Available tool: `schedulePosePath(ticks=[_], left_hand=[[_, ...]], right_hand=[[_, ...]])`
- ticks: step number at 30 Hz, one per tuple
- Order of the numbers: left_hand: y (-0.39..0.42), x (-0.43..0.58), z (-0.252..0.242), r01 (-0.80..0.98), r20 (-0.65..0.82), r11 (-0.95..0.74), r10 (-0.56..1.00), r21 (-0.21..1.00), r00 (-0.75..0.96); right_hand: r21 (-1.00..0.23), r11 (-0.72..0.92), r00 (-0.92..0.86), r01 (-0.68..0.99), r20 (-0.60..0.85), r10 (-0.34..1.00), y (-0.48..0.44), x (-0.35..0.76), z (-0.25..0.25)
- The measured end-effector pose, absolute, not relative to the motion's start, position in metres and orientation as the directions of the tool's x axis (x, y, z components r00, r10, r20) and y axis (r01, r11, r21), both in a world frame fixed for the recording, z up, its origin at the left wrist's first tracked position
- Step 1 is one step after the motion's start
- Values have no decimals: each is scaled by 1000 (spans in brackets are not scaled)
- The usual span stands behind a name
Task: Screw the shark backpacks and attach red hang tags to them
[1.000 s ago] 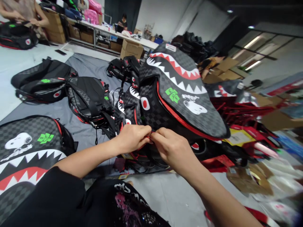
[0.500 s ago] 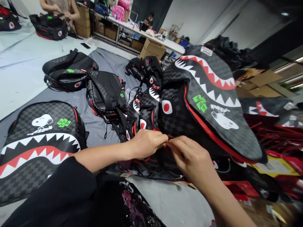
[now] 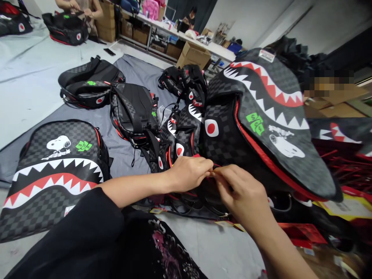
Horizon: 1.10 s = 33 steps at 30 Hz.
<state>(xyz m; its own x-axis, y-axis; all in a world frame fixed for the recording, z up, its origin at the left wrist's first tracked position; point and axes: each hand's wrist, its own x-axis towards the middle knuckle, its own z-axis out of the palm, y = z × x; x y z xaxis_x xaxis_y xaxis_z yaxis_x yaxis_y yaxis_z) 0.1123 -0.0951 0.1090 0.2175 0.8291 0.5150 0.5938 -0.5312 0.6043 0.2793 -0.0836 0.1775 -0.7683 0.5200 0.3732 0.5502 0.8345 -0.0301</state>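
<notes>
My left hand point(image 3: 190, 173) and my right hand point(image 3: 240, 190) meet fingertip to fingertip, both pinched closed. What lies between the fingertips is too small to tell; in the earlier frame a thin red cord or edging shows beside them. Just behind and to the right stands a large checkered backpack point(image 3: 279, 100) with a shark-mouth print, red zipper edging and a white dog figure, its front panel bulging outward. Smaller shark-print bags point(image 3: 186, 135) are bunched directly beyond my left hand.
A flat shark-print backpack point(image 3: 58, 174) lies at the left, with two black backpacks point(image 3: 132, 108) behind it on the grey cloth point(image 3: 128, 66). Red items and a yellow packet point(image 3: 345, 207) are at the right. A person stands at the far left; another sits behind the back table point(image 3: 174, 33).
The view has shifted slightly, so the bags and hands appear a little further right. Both hands keep the same fingertip pinch.
</notes>
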Motion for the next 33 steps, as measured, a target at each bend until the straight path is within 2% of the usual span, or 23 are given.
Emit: schedulePosePath(ticks=[2, 4, 7, 13, 17, 21, 25, 27, 29, 33], left_hand=[[-93, 111, 111, 537, 498, -516, 845, 667, 194], [-91, 106, 112, 420, 492, -547, 837, 725, 240], [-91, 98, 109, 276, 531, -616, 782, 738, 326], [-96, 103, 107, 497, 528, -524, 836, 691, 149], [-98, 102, 110, 431, 532, -579, 813, 692, 238], [-99, 101, 114, 602, 516, -518, 834, 608, 197], [-100, 99, 119, 537, 494, -548, 831, 641, 256], [-99, 98, 120, 564, 495, -571, 815, 597, 301], [-98, 97, 120, 631, 508, -553, 816, 544, 277], [-95, 96, 122, 568, 510, -564, 816, 600, 272]], right_hand=[[-57, 831, -754, 553, 392, 528, -84, 279, 178], [-82, 830, -743, 551, 405, 533, -84, 279, 178], [-83, 824, -735, 560, 409, 541, -86, 278, 177], [-67, 813, -725, 578, 416, 549, -87, 276, 176], [-104, 811, -706, 575, 437, 557, -88, 275, 175], [-126, 795, -679, 594, 451, 579, -88, 273, 175], [-123, 791, -676, 599, 452, 582, -90, 273, 175], [-97, 796, -686, 598, 453, 570, -90, 273, 175], [-92, 797, -685, 597, 459, 566, -90, 272, 175], [-129, 795, -670, 593, 468, 576, -90, 272, 175]])
